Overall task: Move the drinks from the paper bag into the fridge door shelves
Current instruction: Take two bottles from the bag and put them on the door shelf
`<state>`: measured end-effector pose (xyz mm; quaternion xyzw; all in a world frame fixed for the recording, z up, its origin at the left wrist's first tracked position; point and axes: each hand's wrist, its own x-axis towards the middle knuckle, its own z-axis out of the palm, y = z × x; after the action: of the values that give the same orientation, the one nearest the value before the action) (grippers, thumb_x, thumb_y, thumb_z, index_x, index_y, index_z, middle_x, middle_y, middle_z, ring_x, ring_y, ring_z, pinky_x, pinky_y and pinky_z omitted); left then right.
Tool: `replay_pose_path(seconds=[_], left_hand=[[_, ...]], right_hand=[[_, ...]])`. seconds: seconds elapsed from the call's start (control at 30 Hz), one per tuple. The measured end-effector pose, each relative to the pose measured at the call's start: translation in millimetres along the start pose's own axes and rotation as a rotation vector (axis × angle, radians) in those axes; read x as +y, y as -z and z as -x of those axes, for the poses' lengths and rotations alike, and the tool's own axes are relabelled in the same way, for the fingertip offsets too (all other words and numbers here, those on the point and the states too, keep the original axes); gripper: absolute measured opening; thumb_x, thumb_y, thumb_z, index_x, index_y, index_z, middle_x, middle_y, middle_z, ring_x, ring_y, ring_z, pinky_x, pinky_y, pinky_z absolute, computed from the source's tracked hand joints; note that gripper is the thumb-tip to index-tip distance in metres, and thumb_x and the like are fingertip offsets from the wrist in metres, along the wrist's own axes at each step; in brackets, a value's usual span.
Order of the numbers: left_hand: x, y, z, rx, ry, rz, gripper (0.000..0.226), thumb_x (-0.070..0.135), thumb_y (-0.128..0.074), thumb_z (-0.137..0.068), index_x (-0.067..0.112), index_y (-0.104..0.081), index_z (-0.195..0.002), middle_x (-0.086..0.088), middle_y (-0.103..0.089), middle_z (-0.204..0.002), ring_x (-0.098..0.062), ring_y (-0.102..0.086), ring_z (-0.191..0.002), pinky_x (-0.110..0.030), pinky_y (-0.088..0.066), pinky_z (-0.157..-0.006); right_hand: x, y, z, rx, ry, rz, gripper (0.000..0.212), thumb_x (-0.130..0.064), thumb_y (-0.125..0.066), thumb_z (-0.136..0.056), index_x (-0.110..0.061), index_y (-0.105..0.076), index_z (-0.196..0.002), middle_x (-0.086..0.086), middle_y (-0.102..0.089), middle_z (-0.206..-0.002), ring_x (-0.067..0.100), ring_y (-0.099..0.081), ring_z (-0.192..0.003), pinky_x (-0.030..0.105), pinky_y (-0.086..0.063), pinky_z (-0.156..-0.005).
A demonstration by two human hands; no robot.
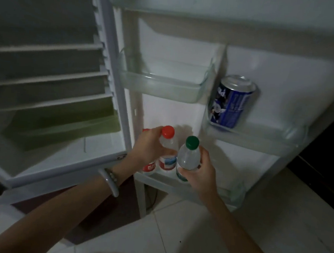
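My left hand (150, 145) grips a clear water bottle with a red cap (168, 131), standing in the lowest door shelf (234, 192). A second red-labelled bottle (149, 167) stands just left of it, mostly hidden behind my hand. My right hand (200, 172) grips a clear bottle with a green cap (188, 157), held upright at the shelf's front beside the red-capped one. A blue drink can (230, 103) stands in the middle right door shelf (280, 138). The paper bag is out of view.
The fridge door stands open on the right, with a bare clear shelf (165, 82) at upper left of the door. The fridge interior (47, 78) with white racks and a greenish drawer lies to the left. White floor tiles (194, 237) and a dark mat lie below.
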<state>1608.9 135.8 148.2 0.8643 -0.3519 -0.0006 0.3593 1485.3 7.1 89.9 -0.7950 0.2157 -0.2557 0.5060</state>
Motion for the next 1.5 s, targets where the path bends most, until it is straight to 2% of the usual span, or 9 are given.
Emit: replay_pose_path(seconds=[0.1, 0.33, 0.5, 0.67, 0.9, 1.07, 1.23, 1.4, 1.5], left_hand=[[-15.1, -25.4, -13.0, -0.045, 0.025, -0.013, 0.05, 0.05, -0.076, -0.064, 0.02, -0.061, -0.1, 0.005, -0.071, -0.089, -0.011, -0.066, -0.079, -0.034, -0.057, -0.073], [-36.5, -60.8, -14.7, -0.022, 0.062, -0.057, 0.042, 0.043, -0.073, -0.07, 0.019, -0.058, -0.101, 0.004, -0.068, -0.092, -0.013, -0.063, -0.083, -0.028, -0.052, -0.073], [-46.8, -70.8, -12.6, -0.028, 0.098, -0.025, 0.037, 0.04, -0.069, -0.071, 0.024, -0.057, -0.101, 0.006, -0.067, -0.091, -0.012, -0.063, -0.083, -0.036, -0.055, -0.074], [-49.3, -77.5, -6.0, -0.017, 0.144, -0.032, 0.053, 0.037, -0.072, -0.071, 0.02, -0.049, -0.115, -0.001, -0.065, -0.102, -0.019, -0.062, -0.092, -0.039, -0.053, -0.08], [-52.2, -75.2, 17.5, 0.001, 0.044, -0.147, 0.08, 0.042, -0.066, -0.078, 0.004, -0.03, -0.139, -0.014, -0.047, -0.136, -0.031, -0.044, -0.125, -0.045, -0.04, -0.101], [-55.2, -62.5, 71.9, 0.061, -0.067, -0.225, 0.081, 0.036, -0.066, -0.079, -0.003, -0.03, -0.14, -0.021, -0.044, -0.14, -0.032, -0.043, -0.128, -0.043, -0.037, -0.105], [-84.7, -44.1, 136.7, 0.004, 0.009, -0.469, 0.071, 0.044, -0.047, -0.075, -0.004, -0.05, -0.127, -0.019, -0.058, -0.126, -0.033, -0.058, -0.113, -0.039, -0.05, -0.089], [-127.3, -22.7, 223.0, -0.034, 0.273, -0.502, 0.076, 0.054, -0.045, -0.078, 0.001, -0.046, -0.132, -0.016, -0.054, -0.132, -0.029, -0.053, -0.12, -0.036, -0.047, -0.093], [-144.5, -5.0, 289.1, -0.025, 0.515, -0.525, 0.073, 0.044, -0.051, -0.086, 0.005, -0.028, -0.143, -0.013, -0.034, -0.148, -0.027, -0.033, -0.136, -0.037, -0.031, -0.108]], right_hand=[[21.9, -10.4, -10.2, 0.033, -0.02, 0.019, 0.07, -0.018, -0.085, -0.058, -0.028, -0.05, -0.118, -0.003, -0.063, -0.109, 0.016, -0.058, -0.102, 0.045, -0.052, -0.089], [53.5, -29.2, -24.7, 0.085, 0.058, 0.123, 0.071, -0.02, -0.086, -0.055, -0.009, -0.052, -0.116, 0.005, -0.055, -0.108, 0.026, -0.055, -0.101, 0.043, -0.05, -0.086], [59.0, -36.4, -27.2, 0.026, 0.027, 0.136, 0.072, -0.022, -0.085, -0.055, -0.016, -0.049, -0.117, 0.004, -0.057, -0.106, 0.022, -0.056, -0.1, 0.042, -0.052, -0.083], [67.4, -36.2, -26.1, 0.023, -0.004, 0.201, 0.072, -0.039, -0.081, -0.059, -0.019, -0.046, -0.118, 0.004, -0.061, -0.104, 0.021, -0.06, -0.095, 0.044, -0.053, -0.078], [52.3, -23.2, -11.1, 0.084, 0.117, 0.201, 0.096, -0.013, -0.087, -0.059, -0.006, -0.032, -0.137, 0.018, -0.045, -0.135, 0.03, -0.042, -0.125, 0.043, -0.041, -0.1], [31.1, -24.1, 23.1, 0.146, 0.295, 0.226, 0.074, -0.012, -0.08, -0.067, 0.0, -0.043, -0.13, 0.021, -0.048, -0.128, 0.024, -0.041, -0.121, 0.036, -0.039, -0.101], [17.8, -62.4, 62.7, -0.194, 0.449, 0.237, 0.049, -0.031, -0.06, -0.079, -0.009, -0.048, -0.121, 0.015, -0.052, -0.119, 0.024, -0.047, -0.114, 0.041, -0.048, -0.093], [17.7, -130.5, 101.0, -0.558, 0.616, 0.264, 0.053, -0.016, -0.076, -0.072, -0.013, -0.047, -0.116, 0.015, -0.056, -0.11, 0.026, -0.05, -0.106, 0.043, -0.049, -0.089], [17.4, -175.0, 129.3, -0.773, 0.667, 0.272, 0.048, -0.016, -0.075, -0.074, -0.01, -0.052, -0.116, 0.015, -0.056, -0.11, 0.029, -0.054, -0.103, 0.043, -0.051, -0.085]])
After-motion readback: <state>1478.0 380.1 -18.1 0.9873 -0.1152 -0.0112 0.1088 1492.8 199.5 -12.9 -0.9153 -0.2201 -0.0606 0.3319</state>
